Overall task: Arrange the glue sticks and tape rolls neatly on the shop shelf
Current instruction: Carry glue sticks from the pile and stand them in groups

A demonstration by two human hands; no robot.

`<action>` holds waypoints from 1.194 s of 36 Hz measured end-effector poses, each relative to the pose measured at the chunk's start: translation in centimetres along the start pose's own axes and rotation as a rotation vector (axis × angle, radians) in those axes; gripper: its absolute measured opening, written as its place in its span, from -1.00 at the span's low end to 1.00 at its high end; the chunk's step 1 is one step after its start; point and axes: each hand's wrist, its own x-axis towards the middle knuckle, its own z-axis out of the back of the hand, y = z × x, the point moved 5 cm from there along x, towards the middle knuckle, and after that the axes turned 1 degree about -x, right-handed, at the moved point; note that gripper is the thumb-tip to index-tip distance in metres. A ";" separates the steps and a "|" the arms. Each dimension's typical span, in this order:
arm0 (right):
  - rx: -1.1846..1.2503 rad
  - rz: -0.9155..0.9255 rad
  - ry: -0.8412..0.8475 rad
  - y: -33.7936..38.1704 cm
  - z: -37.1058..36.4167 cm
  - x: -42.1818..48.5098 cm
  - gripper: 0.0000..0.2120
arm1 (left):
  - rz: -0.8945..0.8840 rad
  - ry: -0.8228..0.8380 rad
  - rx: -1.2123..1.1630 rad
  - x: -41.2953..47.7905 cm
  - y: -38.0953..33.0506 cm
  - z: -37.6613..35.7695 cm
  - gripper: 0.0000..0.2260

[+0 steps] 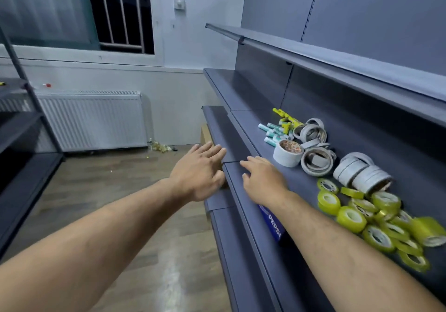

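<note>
Both hands reach toward the front of the grey shelf [253,123], which runs from the middle of the frame down to the lower right. The left hand [200,171], in the centre, hovers just off the shelf's front edge with its fingers straight and slightly spread; its grip is wide open and has hold of nothing. The right hand [263,178], just to the right of it, lies palm down over the front part of the shelf with fingers stretched forward, its grip likewise loose and holding nothing. Whether its fingertips touch the shelf cannot be told. The two hands are near each other but apart.

The glue sticks [272,134] lie in a loose heap on the shelf right of centre, white and teal ones in front, yellow ones behind. Just beside them, further right, the white tape rolls [313,159] are jumbled, some flat, some tilted, and one stack lies on its side. The yellow tape rolls [350,217] are scattered at the lower right, touching one another. A blue label [274,224] on the shelf's front edge shows under the right forearm. At the left, a radiator [91,118] stands below a window [120,9], with a wooden floor [120,191] in front
</note>
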 end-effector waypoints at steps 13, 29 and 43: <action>-0.069 -0.240 -0.008 -4.2 -3.0 14.9 -0.76 | -0.192 0.053 -0.085 16.4 8.8 -2.6 -0.32; -0.235 -0.498 -0.031 -13.0 -2.0 24.1 -0.82 | -0.437 0.145 -0.096 32.4 8.0 -7.4 -0.32; -0.227 -0.733 0.054 -18.2 -1.9 28.1 -0.88 | -0.596 0.106 -0.093 42.9 4.2 -13.5 -0.82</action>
